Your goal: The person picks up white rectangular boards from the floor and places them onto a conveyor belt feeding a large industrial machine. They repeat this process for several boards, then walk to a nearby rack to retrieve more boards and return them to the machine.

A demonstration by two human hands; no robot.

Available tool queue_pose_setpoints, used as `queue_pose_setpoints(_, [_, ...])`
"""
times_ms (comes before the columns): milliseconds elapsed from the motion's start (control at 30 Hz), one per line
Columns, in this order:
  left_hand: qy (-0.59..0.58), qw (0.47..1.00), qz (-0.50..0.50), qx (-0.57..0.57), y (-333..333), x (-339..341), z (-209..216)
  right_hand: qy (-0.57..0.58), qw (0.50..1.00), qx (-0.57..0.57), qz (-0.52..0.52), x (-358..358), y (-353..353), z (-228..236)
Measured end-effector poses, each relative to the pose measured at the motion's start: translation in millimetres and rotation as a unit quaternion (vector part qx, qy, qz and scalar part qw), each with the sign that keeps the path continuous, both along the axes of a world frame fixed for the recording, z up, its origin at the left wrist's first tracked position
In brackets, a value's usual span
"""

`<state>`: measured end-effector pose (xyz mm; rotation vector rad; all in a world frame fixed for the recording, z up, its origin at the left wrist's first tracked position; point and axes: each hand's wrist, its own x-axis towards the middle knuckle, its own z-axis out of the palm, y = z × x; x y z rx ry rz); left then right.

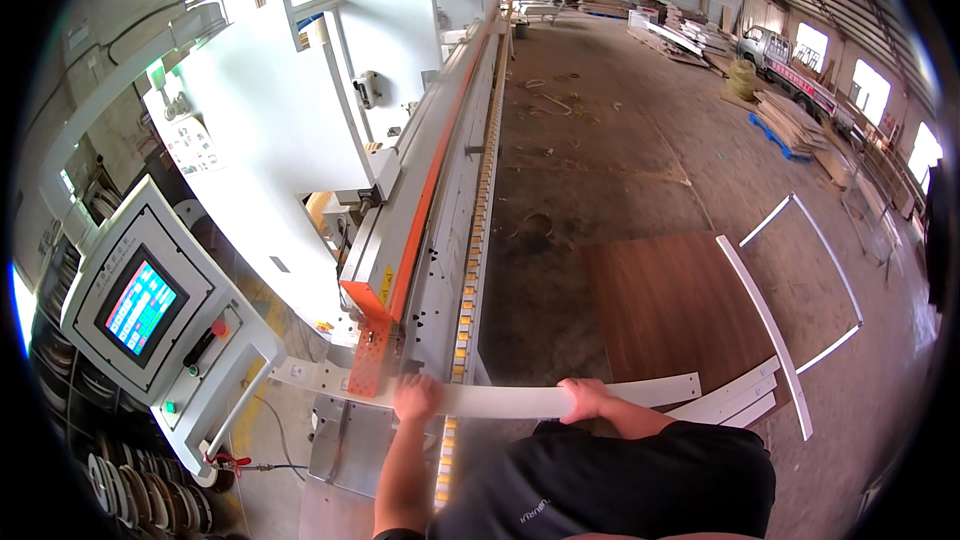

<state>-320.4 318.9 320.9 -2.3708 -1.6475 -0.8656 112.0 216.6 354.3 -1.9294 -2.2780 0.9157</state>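
Note:
A long narrow white board (505, 402) lies crosswise in front of me, over the infeed end of a long white machine (290, 155). Its left end passes under an orange guard plate (368, 360). Close to that plate, my left hand (417, 397) is closed over the board. Farther right, my right hand (583, 400) grips the same board, its fingers wrapped round the edge. The board's right end sticks out past my right forearm. Below the board runs a conveyor track with yellow rollers (463, 335); a metal side table (338, 450) stands at its left.
At left stands a control panel with a lit screen (142, 307). Reels of edging strip (150, 495) stand below it. To my right are a brown panel (660, 300), more white boards (735, 400) and a leaning white strip (765, 325). Stacked boards and a truck (800, 70) are farther off.

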Motion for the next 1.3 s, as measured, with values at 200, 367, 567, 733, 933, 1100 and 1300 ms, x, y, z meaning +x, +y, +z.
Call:
queue_pose_setpoints(200, [0.003, 1.000, -0.002, -0.009, 1, -3, -5, 0.001, 1.000, 0.000, 0.003, 1, 0, -5])
queue_pose_setpoints(367, [0.020, 0.997, 0.015, -0.068, -2, 1, 2, -0.006, 1.000, -0.004, 0.002, 3, -1, -7])
queue_pose_setpoints(567, [0.013, 0.998, 0.014, -0.055, -2, -6, -7, -0.022, 0.998, -0.046, 0.028, -2, 8, 5])
queue_pose_setpoints(733, [-0.006, 1.000, -0.004, -0.025, 3, -1, -7, -0.016, 0.998, -0.051, -0.028, 3, 19, -30])
queue_pose_setpoints(933, [-0.008, 1.000, -0.001, -0.025, 0, -2, -2, -0.041, 0.997, -0.031, -0.054, -7, 20, -31])
queue_pose_setpoints(1100, [-0.004, 1.000, 0.004, -0.030, 0, -2, -3, -0.043, 0.997, -0.029, -0.059, -10, 17, -23])
queue_pose_setpoints(1300, [0.016, 0.999, 0.010, -0.046, 0, -3, -5, 0.012, 0.997, -0.017, -0.076, -4, 16, -27])
